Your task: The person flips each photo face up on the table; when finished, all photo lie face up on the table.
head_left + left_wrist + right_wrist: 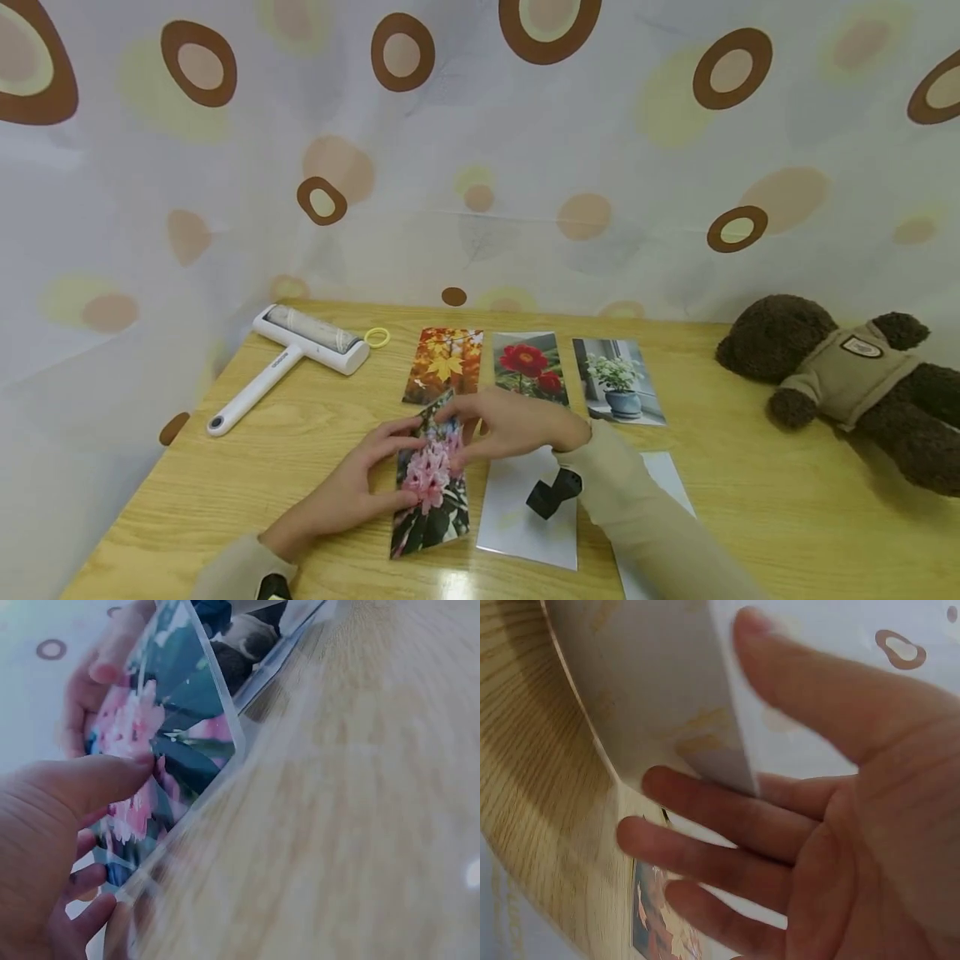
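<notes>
A photo of pink flowers [429,475] is tilted up off the wooden table, its lower edge towards me. My left hand [352,483] grips its left side, with the thumb across the printed face in the left wrist view and other fingers behind. Around the photo's upper right edge, my right hand [517,423] has its fingers spread and fairly straight. The right wrist view shows the photo's pale back [645,682] beside that thumb and fingers. Two photos lie white side up, one [525,521] below my right wrist and another [667,479] partly hidden by the forearm.
Along the back lie photos of autumn leaves [444,362], a red flower [528,367] and a potted plant [618,383]. A white lint roller [292,354] and yellow ring [377,337] are at left. A brown teddy bear [840,375] lies at right. Patterned sheeting [480,167] hangs behind.
</notes>
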The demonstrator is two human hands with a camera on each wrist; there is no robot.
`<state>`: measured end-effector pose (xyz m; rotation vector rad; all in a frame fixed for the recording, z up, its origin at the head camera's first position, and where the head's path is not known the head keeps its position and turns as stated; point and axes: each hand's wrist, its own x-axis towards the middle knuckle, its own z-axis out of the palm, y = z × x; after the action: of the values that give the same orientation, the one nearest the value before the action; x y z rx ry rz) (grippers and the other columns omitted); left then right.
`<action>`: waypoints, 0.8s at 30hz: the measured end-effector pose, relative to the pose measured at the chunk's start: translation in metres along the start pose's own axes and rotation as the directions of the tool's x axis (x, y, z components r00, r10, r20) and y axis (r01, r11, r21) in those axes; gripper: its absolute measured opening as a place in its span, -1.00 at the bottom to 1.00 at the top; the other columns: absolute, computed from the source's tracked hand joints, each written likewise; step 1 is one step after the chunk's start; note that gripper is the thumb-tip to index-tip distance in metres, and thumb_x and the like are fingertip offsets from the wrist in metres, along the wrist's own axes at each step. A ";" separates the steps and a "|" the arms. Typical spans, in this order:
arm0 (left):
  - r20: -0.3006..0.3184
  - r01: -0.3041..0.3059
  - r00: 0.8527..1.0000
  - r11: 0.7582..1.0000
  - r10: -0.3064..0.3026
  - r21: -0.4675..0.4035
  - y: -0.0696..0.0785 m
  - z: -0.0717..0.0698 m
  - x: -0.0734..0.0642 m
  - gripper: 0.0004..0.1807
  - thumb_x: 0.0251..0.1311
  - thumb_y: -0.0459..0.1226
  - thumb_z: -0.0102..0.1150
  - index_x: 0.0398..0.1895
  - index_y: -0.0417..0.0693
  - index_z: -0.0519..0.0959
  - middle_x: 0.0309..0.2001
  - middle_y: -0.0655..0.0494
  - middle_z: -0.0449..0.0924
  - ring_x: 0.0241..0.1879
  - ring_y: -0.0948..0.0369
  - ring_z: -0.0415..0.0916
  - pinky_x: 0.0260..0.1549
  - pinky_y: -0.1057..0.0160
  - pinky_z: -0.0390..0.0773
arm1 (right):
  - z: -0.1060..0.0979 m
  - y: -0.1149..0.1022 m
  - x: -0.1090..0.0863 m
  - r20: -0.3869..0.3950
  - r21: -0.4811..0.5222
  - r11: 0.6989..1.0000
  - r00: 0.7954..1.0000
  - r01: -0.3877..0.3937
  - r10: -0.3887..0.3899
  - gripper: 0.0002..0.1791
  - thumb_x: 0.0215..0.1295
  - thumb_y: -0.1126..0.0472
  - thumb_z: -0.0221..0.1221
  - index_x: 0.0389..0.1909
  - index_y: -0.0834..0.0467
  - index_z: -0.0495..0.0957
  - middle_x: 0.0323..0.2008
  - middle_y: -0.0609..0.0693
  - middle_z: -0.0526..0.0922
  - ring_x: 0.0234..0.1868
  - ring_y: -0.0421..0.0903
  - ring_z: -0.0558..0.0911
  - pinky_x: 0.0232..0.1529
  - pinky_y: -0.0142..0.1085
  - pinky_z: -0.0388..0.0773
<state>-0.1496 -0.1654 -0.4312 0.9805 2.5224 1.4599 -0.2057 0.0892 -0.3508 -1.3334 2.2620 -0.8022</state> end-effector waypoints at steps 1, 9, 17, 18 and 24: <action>0.001 -0.002 1.000 1.000 0.002 0.020 0.000 0.000 -0.001 -0.44 0.11 -0.17 0.36 0.23 0.12 0.47 0.42 0.06 0.19 0.41 -0.08 0.10 0.28 -0.24 0.15 | 0.000 0.001 0.000 0.012 -0.004 1.000 1.000 0.001 -0.001 -0.40 0.22 0.08 0.30 0.21 0.30 0.42 -0.13 0.06 0.70 -0.26 -0.27 0.67 -0.25 -0.46 0.57; 0.093 0.004 0.996 0.987 -0.019 0.158 0.002 -0.006 -0.002 -0.38 0.16 -0.08 0.31 0.29 -0.02 0.43 0.41 0.00 0.22 0.40 -0.10 0.12 0.25 -0.30 0.16 | 0.003 0.003 0.000 0.109 -0.102 0.989 0.987 -0.109 0.120 -0.43 0.23 0.10 0.30 0.22 0.23 0.44 -0.38 -0.10 0.69 -0.42 -0.37 0.60 -0.32 -0.49 0.51; 0.182 -0.024 0.983 0.959 -0.029 0.281 0.000 -0.013 -0.002 -0.25 0.13 0.06 0.29 0.36 -0.04 0.36 0.43 -0.01 0.19 0.43 -0.14 0.04 0.21 -0.38 0.09 | 0.014 0.010 0.005 0.103 -0.105 0.977 0.975 -0.187 0.198 -0.56 0.26 0.20 0.25 0.13 0.23 0.51 -0.55 -0.15 0.58 -0.60 -0.37 0.45 -0.48 -0.50 0.41; 0.184 -0.023 0.982 0.959 -0.031 0.284 -0.001 -0.013 -0.002 -0.24 0.14 0.06 0.28 0.36 -0.04 0.35 0.43 -0.01 0.19 0.44 -0.15 0.03 0.21 -0.38 0.08 | 0.016 0.011 0.006 0.093 -0.108 0.975 0.974 -0.196 0.207 -0.60 0.27 0.20 0.24 0.11 0.23 0.52 -0.58 -0.15 0.55 -0.63 -0.36 0.43 -0.50 -0.50 0.38; 0.186 0.008 0.981 0.973 -0.053 0.233 -0.002 -0.014 -0.004 -0.27 0.10 0.04 0.32 0.33 0.02 0.38 0.46 0.03 0.16 0.46 -0.14 -0.02 0.24 -0.39 0.04 | 0.017 0.010 0.006 0.063 -0.121 0.969 0.973 -0.214 0.223 -0.64 0.33 0.17 0.18 0.09 0.23 0.53 -0.62 -0.13 0.55 -0.68 -0.35 0.41 -0.53 -0.49 0.36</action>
<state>-0.1526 -0.1787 -0.4257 1.0512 2.5911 1.0240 -0.2054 0.0831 -0.3709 -1.1146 2.3722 -0.5454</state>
